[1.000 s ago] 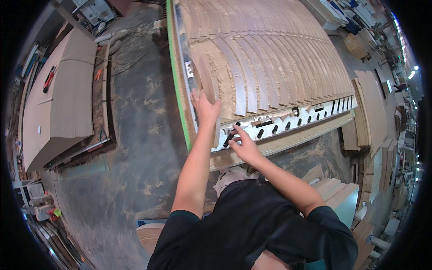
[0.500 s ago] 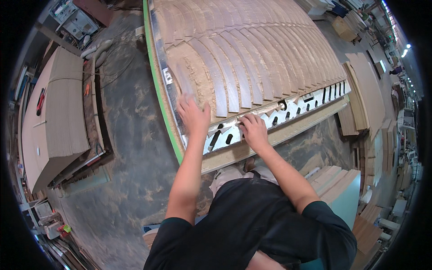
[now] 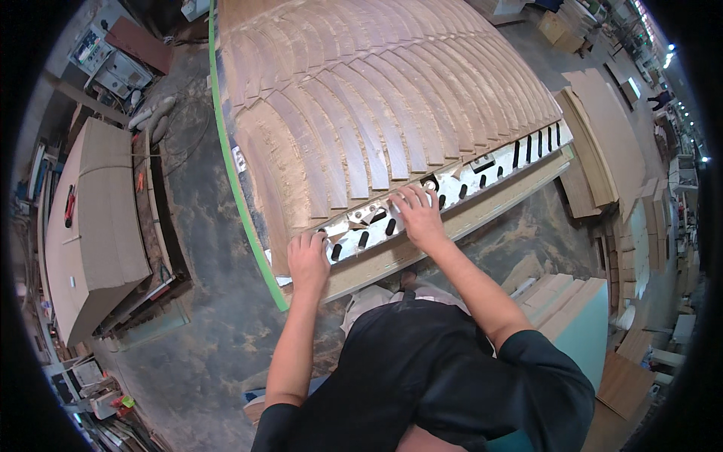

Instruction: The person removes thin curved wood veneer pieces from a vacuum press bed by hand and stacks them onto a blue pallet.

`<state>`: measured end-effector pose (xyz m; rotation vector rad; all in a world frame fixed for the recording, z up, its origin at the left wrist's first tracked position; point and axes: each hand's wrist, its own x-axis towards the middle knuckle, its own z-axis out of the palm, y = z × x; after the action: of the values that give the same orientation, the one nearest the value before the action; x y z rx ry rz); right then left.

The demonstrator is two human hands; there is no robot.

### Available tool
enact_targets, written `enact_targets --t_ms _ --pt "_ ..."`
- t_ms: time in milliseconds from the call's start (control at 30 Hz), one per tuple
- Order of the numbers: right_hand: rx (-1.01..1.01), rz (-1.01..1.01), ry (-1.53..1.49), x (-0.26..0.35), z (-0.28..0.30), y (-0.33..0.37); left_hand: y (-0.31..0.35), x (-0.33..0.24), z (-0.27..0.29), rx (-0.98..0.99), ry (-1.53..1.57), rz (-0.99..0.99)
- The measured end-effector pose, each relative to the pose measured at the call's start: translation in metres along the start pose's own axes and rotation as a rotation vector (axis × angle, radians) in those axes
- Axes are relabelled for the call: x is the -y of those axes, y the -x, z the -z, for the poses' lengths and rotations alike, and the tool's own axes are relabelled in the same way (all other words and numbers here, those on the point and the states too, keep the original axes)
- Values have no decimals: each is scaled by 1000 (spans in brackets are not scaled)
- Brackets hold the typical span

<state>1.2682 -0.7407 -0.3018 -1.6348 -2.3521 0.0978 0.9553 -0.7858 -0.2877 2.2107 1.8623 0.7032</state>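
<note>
Two hands are pressing down on a long white slotted strip [image 3: 444, 197] that is running along the near edge of a large work desk [image 3: 452, 226]. The left hand [image 3: 307, 258] is lying flat with its fingers together and pointing away from the person, palm down at the strip's left end, beside the desk's green edge band [image 3: 239, 200]. The right hand [image 3: 416, 215] is resting further along the strip, fingers spread apart and bent slightly, fingertips touching the white surface near a row of dark oblong slots; neither hand is closing around anything. Both forearms are reaching up from the lower edge, the left nearly straight, the right angling in from the person's black short-sleeved shirt [image 3: 429, 377].

Rows of curved brown wooden slats [image 3: 376, 98] are covering most of the desk beyond the strip, overlapping like shingles (sawdust is lying among those nearest the left hand). The floor [image 3: 203, 316] is looking grey and dusty. A pale cardboard-coloured box [image 3: 94, 226] is standing well apart to the left, and stacked boards [image 3: 610, 135] are lying to the right, with more panels [image 3: 561, 297] near the person's right side.
</note>
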Motion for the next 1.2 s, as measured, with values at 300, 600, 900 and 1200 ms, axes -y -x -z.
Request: enact_targets --t_ms 300,600,900,1200 --pt "-139 209 -316 -60 15 -13 -32 -64 -59 15 30 -188" --pt "-159 446 -299 -41 -25 -42 -14 -74 -51 72 -172 21" --pt "-189 61 -307 -135 36 1 1 -85 -54 -98 152 320" --pt "-229 -173 -126 -255 51 -6 -59 -170 -78 13 278 36"
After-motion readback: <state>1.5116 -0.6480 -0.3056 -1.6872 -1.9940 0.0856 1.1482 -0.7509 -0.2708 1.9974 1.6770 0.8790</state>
